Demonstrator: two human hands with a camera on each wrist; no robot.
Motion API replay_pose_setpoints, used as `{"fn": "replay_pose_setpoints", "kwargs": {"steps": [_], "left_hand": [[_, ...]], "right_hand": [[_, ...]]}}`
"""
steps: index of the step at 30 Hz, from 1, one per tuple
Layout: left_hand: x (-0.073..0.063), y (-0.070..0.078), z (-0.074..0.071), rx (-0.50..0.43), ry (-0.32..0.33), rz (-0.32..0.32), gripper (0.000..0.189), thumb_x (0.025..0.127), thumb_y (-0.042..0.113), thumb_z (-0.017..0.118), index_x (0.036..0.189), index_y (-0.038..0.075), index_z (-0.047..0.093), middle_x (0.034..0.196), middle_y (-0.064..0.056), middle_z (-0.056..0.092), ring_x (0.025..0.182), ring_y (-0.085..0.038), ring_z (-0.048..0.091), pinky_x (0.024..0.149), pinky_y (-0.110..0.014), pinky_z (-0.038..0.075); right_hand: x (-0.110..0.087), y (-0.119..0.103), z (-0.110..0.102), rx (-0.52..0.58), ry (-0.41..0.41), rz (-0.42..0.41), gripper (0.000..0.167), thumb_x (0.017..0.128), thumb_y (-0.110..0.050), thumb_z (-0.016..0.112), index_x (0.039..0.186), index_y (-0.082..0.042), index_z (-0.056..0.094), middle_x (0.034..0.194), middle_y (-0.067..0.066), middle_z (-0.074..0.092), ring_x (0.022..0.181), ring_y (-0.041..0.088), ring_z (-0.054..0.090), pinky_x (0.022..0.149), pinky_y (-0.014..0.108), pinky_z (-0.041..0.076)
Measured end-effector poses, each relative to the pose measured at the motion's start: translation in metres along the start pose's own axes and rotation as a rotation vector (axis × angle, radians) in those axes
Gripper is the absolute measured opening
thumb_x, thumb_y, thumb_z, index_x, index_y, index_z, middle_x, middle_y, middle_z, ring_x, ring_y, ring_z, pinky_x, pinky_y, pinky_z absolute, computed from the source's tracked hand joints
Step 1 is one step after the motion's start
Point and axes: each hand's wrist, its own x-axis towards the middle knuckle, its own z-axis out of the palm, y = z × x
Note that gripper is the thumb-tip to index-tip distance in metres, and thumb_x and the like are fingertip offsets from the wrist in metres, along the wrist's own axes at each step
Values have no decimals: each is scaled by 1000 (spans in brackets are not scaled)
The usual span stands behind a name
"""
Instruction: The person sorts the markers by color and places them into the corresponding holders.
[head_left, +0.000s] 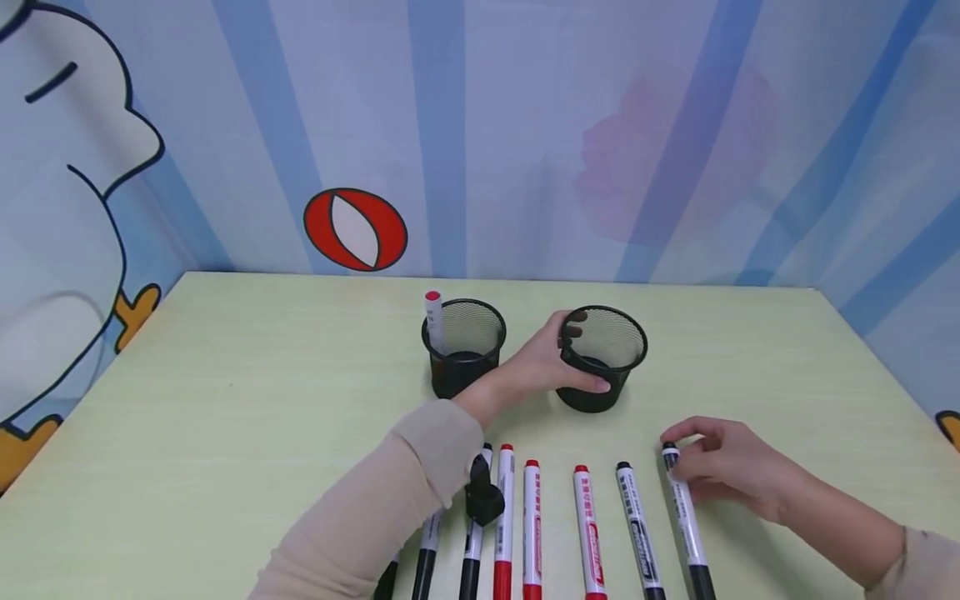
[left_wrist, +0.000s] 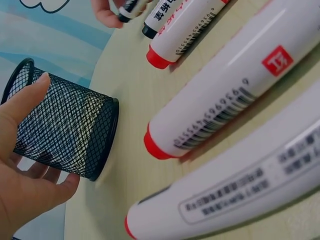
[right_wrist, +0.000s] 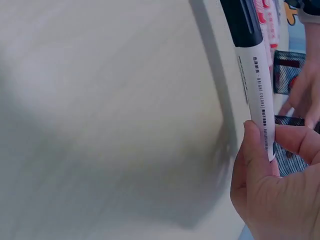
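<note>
My left hand (head_left: 543, 358) grips a round black mesh pen holder (head_left: 600, 400), the right one of two, with the thumb on its near side and fingertips at the back. In the left wrist view, the thumb and fingers (left_wrist: 67, 187) lie around the mesh wall. At the right, my right hand (head_left: 731, 467) pinches a white marker with a black cap (head_left: 686, 508) near its plain end. The right wrist view shows the thumb and fingers on that marker's barrel (right_wrist: 259, 90), with the black cap pointing away from the hand.
A second mesh holder (head_left: 465, 379) stands to the left with one red-ended marker (head_left: 433, 321) upright in it. Along the near side lie several red markers (head_left: 588, 533) and black markers (head_left: 637, 529), some partly under my left sleeve (head_left: 390, 483). A patterned backdrop (head_left: 510, 125) rises behind the table.
</note>
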Motion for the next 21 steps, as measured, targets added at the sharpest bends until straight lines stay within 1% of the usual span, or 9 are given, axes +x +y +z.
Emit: {"fn": "replay_pose_setpoints", "kwargs": {"steps": [4, 7, 11, 14, 21], "left_hand": [[1, -1, -2, 1, -1, 4, 91, 70, 8, 81, 143, 17, 27, 143, -10, 35, 135, -26, 27, 106, -38, 30], [0, -2, -2, 11, -4, 1, 91, 70, 8, 81, 142, 17, 28, 143, -10, 35, 134, -26, 28, 106, -38, 29], [-1, -2, -2, 14, -7, 4, 91, 70, 9, 81, 143, 17, 28, 142, -9, 36, 133, -26, 29, 105, -38, 30], [-1, -2, -2, 17, -7, 2, 90, 70, 9, 81, 142, 17, 28, 141, -8, 37, 132, -25, 30, 105, -38, 31], [0, -4, -2, 17, -9, 5, 89, 70, 9, 81, 142, 17, 30, 142, -8, 37, 132, -25, 31, 105, -37, 31]], "right_hand": [[2, -10, -11, 43, -25, -64, 42, 80, -3, 65, 119, 2, 50, 91, 7, 56, 83, 17, 61, 73, 36, 54], [3, -19, -20, 71, -37, -116, 38, 82, -3, 64, 118, -2, 51, 93, 6, 59, 86, 17, 63, 77, 38, 53], [4, -30, -30, 112, -33, -173, 28, 84, -1, 63, 108, -14, 56, 91, 4, 62, 85, 17, 64, 76, 37, 54], [3, -38, -36, 146, -28, -206, 26, 85, 1, 61, 101, -20, 59, 90, 3, 62, 83, 16, 65, 75, 35, 55], [5, -58, -49, 239, -15, -248, 27, 87, 4, 58, 96, -20, 64, 88, 4, 61, 81, 17, 65, 73, 34, 55]]}}
